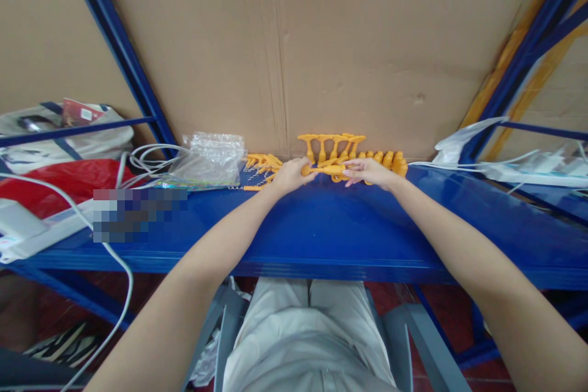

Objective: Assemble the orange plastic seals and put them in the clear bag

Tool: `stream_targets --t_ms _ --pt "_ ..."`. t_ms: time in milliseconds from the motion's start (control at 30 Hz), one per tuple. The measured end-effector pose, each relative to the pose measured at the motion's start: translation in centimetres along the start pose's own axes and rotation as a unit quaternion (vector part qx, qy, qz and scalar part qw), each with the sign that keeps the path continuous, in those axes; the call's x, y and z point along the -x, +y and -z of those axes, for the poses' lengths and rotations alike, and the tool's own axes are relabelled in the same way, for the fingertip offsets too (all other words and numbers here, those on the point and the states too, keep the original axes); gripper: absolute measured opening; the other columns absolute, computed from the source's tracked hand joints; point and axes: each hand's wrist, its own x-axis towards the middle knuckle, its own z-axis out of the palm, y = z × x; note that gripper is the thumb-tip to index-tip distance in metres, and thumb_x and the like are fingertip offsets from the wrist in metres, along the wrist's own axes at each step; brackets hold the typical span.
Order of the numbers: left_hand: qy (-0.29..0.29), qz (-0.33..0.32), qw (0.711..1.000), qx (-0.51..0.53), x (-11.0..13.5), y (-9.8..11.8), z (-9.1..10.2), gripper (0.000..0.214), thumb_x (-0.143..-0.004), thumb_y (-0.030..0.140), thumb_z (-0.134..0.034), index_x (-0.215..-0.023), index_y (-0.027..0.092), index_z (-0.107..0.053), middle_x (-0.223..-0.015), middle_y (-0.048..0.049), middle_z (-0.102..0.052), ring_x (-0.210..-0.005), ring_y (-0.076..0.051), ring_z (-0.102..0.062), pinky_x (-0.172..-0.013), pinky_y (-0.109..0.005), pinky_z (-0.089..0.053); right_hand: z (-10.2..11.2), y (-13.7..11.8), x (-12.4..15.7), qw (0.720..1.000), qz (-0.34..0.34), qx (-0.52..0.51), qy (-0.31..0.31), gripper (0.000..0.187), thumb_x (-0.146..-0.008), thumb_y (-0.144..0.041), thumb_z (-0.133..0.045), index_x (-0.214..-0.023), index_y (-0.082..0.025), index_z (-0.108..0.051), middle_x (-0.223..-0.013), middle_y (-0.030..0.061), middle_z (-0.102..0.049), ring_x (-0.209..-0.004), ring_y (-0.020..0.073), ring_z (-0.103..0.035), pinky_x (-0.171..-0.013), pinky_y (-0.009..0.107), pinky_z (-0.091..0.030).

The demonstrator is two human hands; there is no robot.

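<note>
My left hand (290, 175) and my right hand (367, 170) meet at the back of a blue shelf (321, 226). Between them they hold an orange plastic piece (328, 169), each hand's fingers closed on one end. Behind the hands stands a row of upright orange T-shaped pieces (331, 146), with more orange parts (390, 160) lying to the right. Another small heap of orange pieces (261, 164) lies just left of my left hand.
A clear bubble-wrap bag (209, 158) and coiled white cables (147, 160) lie left of the pieces. Red fabric (68, 179) and white boxes sit far left. White plastic and cables (505, 165) lie right. Cardboard (321, 55) backs the shelf between blue uprights.
</note>
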Motion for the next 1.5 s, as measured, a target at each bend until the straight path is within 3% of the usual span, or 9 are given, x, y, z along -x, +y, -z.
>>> stream_targets --t_ms 167,267,833,1067,1267,1367,1500 --pt "-0.019 0.005 1.000 -0.013 0.1 0.4 0.1 0.024 -0.086 0.040 -0.065 -0.098 0.018 -0.067 -0.093 -0.0076 -0.073 -0.086 -0.022 -0.069 -0.075 -0.029 -0.050 -0.3 -0.2 0.1 1.000 -0.010 -0.011 -0.027 0.032 -0.086 -0.046 -0.073 -0.083 -0.015 -0.072 -0.086 0.0109 -0.080 -0.061 0.0169 -0.072 -0.068 0.031 -0.062" --pt "-0.030 0.005 0.999 -0.014 0.1 0.7 0.2 0.023 -0.086 0.039 -0.065 -0.097 0.018 -0.067 -0.095 -0.0082 -0.073 -0.087 -0.023 -0.069 -0.076 -0.030 -0.050 -0.5 -0.3 0.2 0.999 -0.030 -0.023 -0.017 0.032 -0.090 -0.044 -0.070 -0.078 -0.015 -0.068 -0.079 0.0115 -0.079 -0.057 0.0168 -0.071 -0.066 0.030 -0.061" --pt "-0.032 0.005 0.999 -0.008 0.1 0.7 0.2 0.022 -0.086 0.038 -0.066 -0.095 0.018 -0.067 -0.092 -0.0077 -0.073 -0.084 -0.022 -0.069 -0.073 -0.029 -0.049 -1.0 -0.9 0.4 0.998 -0.067 -0.018 -0.006 0.031 -0.099 -0.041 -0.058 -0.095 -0.013 -0.071 -0.076 0.0103 -0.078 -0.057 0.0166 -0.072 -0.060 0.025 -0.058" --pt "-0.014 0.009 1.000 0.009 0.0 0.7 0.3 0.023 -0.086 0.038 -0.066 -0.097 0.017 -0.067 -0.091 -0.0079 -0.074 -0.083 -0.022 -0.069 -0.073 -0.029 -0.049 -0.7 -0.9 0.3 0.996 -0.086 -0.028 -0.004 0.034 -0.100 -0.045 -0.054 -0.101 -0.013 -0.068 -0.093 0.0134 -0.079 -0.058 0.0149 -0.072 -0.055 0.022 -0.056" --pt "-0.013 0.007 1.000 0.020 0.0 0.8 0.2 0.025 -0.088 0.039 -0.063 -0.098 0.017 -0.067 -0.093 -0.0078 -0.074 -0.085 -0.021 -0.069 -0.078 -0.030 -0.051 -0.7 -0.2 0.0 0.999 -0.026 -0.041 0.006 0.028 -0.085 -0.031 -0.076 -0.110 -0.018 -0.069 -0.094 0.0082 -0.079 -0.065 0.0143 -0.073 -0.062 0.023 -0.058" --pt "-0.005 0.022 0.999 0.023 -0.1 0.8 0.6 0.034 -0.091 0.041 -0.059 -0.116 0.018 -0.063 -0.106 -0.0086 -0.073 -0.094 -0.022 -0.069 -0.085 -0.033 -0.052 -0.6 0.2 -0.5 0.999 0.020 -0.020 0.046 0.026 -0.083 -0.032 -0.078 -0.103 -0.018 -0.070 -0.090 0.0069 -0.078 -0.069 0.0155 -0.072 -0.069 0.026 -0.059" --pt "-0.012 0.080 0.997 -0.019 -0.2 0.2 1.6 0.047 -0.096 0.038 -0.050 -0.140 0.020 -0.048 -0.126 -0.0121 -0.066 -0.113 -0.025 -0.065 -0.094 -0.037 -0.051 -0.2 1.2 -1.7 0.986 0.084 0.015 0.143 0.033 -0.081 -0.033 -0.077 -0.109 -0.017 -0.069 -0.103 0.0086 -0.075 -0.074 0.0167 -0.072 -0.075 0.032 -0.060"
